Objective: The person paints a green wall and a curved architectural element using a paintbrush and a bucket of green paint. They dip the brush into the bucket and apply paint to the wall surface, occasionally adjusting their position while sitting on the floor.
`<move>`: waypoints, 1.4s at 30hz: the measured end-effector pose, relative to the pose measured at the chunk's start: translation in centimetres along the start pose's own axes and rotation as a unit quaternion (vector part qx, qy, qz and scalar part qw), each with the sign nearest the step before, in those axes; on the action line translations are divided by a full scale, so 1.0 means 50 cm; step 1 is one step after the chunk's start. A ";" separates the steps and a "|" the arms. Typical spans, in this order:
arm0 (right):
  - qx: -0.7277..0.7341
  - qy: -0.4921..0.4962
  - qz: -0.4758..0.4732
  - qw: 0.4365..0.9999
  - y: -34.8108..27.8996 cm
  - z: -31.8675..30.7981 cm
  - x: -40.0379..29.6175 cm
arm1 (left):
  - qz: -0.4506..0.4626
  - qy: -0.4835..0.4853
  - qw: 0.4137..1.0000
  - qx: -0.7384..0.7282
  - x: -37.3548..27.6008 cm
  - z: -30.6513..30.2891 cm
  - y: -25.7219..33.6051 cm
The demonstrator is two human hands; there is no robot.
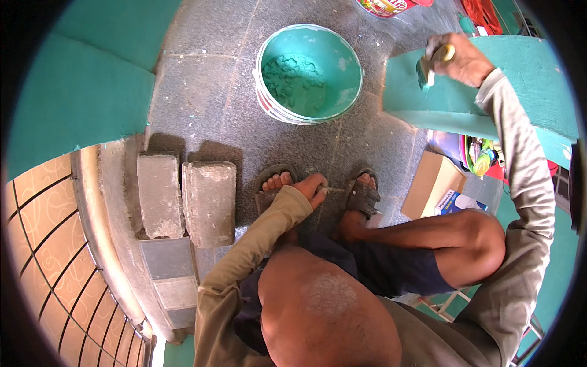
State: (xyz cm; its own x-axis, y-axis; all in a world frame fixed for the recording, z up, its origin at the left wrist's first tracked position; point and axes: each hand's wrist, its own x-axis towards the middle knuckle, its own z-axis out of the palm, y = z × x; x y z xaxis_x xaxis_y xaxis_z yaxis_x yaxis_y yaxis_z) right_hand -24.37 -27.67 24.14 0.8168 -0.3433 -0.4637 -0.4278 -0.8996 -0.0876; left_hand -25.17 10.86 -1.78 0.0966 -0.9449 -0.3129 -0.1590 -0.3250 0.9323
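My right hand (458,59) grips a paintbrush (425,75) with a yellow-ended handle, and green paint coats its bristles. The brush is over a green-painted masonry block (486,91) at the upper right; whether the bristles touch it I cannot tell. My left hand (312,189) is low between my sandalled feet, its fingers curled. Something thin and pale shows at those fingertips, too small to make out. Ahead of my feet stands a white plastic bucket (312,118), its inside smeared with green and thick green paint (293,85) at the bottom.
Two concrete blocks (158,195) lie to my left, beside a window grille (55,257). A green wall (82,96) rises at upper left. An opened cardboard box (433,183) and a tub of items (447,144) sit at right. Another printed bucket (390,7) stands farther ahead.
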 end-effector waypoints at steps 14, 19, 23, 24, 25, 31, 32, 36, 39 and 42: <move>-0.130 0.060 0.065 0.988 -0.080 -0.111 -0.109 | 0.014 0.021 0.999 0.021 -0.007 0.001 0.003; 0.031 0.049 -0.029 0.998 -0.057 -0.037 -0.081 | -0.029 0.000 0.999 0.045 -0.007 -0.003 0.017; -0.066 0.056 -0.001 0.996 -0.028 0.025 -0.095 | 0.012 0.017 0.999 0.035 -0.001 0.012 0.008; -0.089 0.037 0.024 0.995 -0.047 0.011 -0.106 | 0.006 0.012 0.999 0.043 -0.001 0.011 0.011; -0.107 0.020 0.044 0.993 -0.066 -0.012 -0.110 | -0.006 0.011 0.998 0.054 -0.004 0.006 0.011; -0.215 0.226 -0.119 0.943 -0.075 -0.069 -0.175 | -0.043 0.001 0.994 0.099 -0.003 0.000 0.041; -0.173 0.166 -0.072 0.968 -0.097 -0.100 -0.181 | -0.046 -0.005 0.996 0.083 -0.001 0.003 0.043; -0.024 0.153 -0.071 0.985 -0.106 -0.061 -0.157 | -0.054 0.024 0.995 0.078 -0.011 0.004 0.018; -0.055 0.150 -0.110 0.981 -0.031 0.005 -0.148 | -0.070 -0.004 0.987 0.142 0.007 0.005 0.072; -0.084 0.063 0.001 0.994 -0.029 0.021 -0.171 | -0.056 0.002 0.990 0.130 0.009 0.021 0.046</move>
State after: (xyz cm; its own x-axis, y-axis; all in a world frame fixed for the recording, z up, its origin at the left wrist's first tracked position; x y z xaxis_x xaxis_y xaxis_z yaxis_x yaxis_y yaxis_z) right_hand -31.15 -23.14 27.28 0.8626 -0.3663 -0.3489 -0.3671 -0.9278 0.0665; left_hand -26.52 9.64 0.05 0.1322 -0.9024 -0.4100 -0.3953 -0.4273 0.8131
